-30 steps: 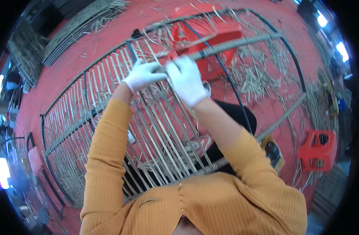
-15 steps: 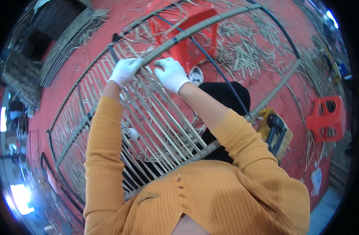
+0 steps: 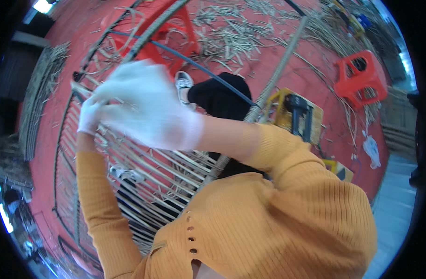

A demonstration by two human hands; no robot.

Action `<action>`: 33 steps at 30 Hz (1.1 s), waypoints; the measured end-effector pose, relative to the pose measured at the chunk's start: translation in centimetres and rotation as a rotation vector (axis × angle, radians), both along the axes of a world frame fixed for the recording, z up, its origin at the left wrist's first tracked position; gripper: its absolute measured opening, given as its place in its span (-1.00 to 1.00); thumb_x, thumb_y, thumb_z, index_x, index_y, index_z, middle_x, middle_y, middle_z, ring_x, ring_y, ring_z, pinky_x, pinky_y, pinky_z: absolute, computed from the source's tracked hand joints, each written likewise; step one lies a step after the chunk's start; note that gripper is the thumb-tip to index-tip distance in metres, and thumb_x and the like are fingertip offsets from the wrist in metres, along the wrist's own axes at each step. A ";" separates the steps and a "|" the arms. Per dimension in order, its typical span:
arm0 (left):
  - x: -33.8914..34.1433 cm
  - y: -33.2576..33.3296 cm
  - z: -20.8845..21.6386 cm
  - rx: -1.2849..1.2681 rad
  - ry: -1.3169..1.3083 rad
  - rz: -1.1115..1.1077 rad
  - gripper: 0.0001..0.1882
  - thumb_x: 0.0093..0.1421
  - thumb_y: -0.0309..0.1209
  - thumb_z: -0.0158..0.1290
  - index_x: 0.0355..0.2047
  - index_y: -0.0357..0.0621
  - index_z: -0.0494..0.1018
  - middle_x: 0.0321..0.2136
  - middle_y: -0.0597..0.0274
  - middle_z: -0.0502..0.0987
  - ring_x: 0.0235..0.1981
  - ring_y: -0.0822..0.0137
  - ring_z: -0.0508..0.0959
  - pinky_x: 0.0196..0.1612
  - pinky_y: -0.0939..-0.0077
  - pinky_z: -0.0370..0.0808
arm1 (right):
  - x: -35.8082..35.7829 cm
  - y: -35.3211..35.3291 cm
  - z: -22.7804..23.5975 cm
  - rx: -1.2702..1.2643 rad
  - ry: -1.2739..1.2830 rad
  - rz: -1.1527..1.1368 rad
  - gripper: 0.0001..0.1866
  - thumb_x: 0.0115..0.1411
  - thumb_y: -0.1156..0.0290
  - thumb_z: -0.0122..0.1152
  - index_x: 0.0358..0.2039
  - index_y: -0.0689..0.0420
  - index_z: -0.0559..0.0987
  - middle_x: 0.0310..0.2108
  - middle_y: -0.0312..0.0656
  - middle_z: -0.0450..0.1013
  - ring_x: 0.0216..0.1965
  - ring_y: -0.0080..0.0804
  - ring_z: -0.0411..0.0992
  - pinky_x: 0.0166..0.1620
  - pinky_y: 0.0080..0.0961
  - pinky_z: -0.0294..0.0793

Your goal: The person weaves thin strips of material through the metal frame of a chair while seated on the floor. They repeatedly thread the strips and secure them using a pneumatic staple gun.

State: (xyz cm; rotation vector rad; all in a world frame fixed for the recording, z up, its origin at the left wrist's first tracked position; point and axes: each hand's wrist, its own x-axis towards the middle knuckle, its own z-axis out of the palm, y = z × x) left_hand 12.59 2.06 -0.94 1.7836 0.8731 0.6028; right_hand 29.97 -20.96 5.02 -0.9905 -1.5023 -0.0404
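Note:
My right hand [image 3: 150,109], in a pale glove, is raised close to the camera and smeared by motion. Its fingers overlap my left hand [image 3: 88,116], also gloved, which lies at the frame's upper bar; its fingers are mostly hidden. Whether either hand grips anything does not show. Beneath both hands, a large frame leans across my lap, its dark metal rods partly wrapped in greyish strand. Many pale, flat strips [image 3: 152,165] run side by side across it. A wrapped side rail [image 3: 285,60] stretches up to the right, and a bare blue-grey rod [image 3: 194,65] crosses the open part.
A red plastic stool [image 3: 180,35] stands beyond the frame, another red stool [image 3: 362,79] at the right. Beside my knee sits a dark power tool [image 3: 296,111] by a yellow-edged box. Loose strand offcuts [image 3: 231,37] litter the red floor. Bundled strips [image 3: 36,102] lie far left.
My right hand has swung up toward the camera and left, now over the left hand. The view has turned, so the frame and stools appear shifted left.

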 end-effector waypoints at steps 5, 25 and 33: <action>0.1 0.0 0.3 0.080 0.148 -0.057 -0.67 0.29 -0.24 0.14 -0.14 -0.29 0.58 -0.39 0.43 0.53 -0.38 0.57 0.45 -0.27 0.65 0.38 | 14.4 -22.0 -12.7 -0.406 0.169 -1.148 -0.66 0.20 0.50 0.12 0.01 0.23 0.51 -0.13 -0.03 0.51 -0.11 -0.16 0.50 -0.01 -0.26 0.46; 0.1 0.8 0.0 0.290 0.238 0.094 -0.65 0.23 -0.09 0.07 -0.31 -0.12 0.62 -0.46 0.01 0.59 -0.38 0.05 0.60 -0.20 0.22 0.50 | 12.7 -19.9 4.0 -0.864 0.942 -0.375 -0.83 0.13 0.49 0.15 -0.25 0.21 0.44 -0.68 -0.25 0.35 -0.72 -0.44 0.34 -0.61 -0.48 0.40; 0.4 0.3 1.4 0.377 0.537 0.118 -0.64 0.23 0.00 0.03 -0.17 0.16 0.66 -0.17 0.20 0.66 -0.09 0.12 0.63 0.01 0.21 0.52 | 3.4 5.7 7.8 -1.322 0.310 0.229 -0.89 0.06 0.45 0.18 -0.46 0.20 0.46 -0.71 -0.26 0.37 -0.73 -0.47 0.37 -0.60 -0.46 0.41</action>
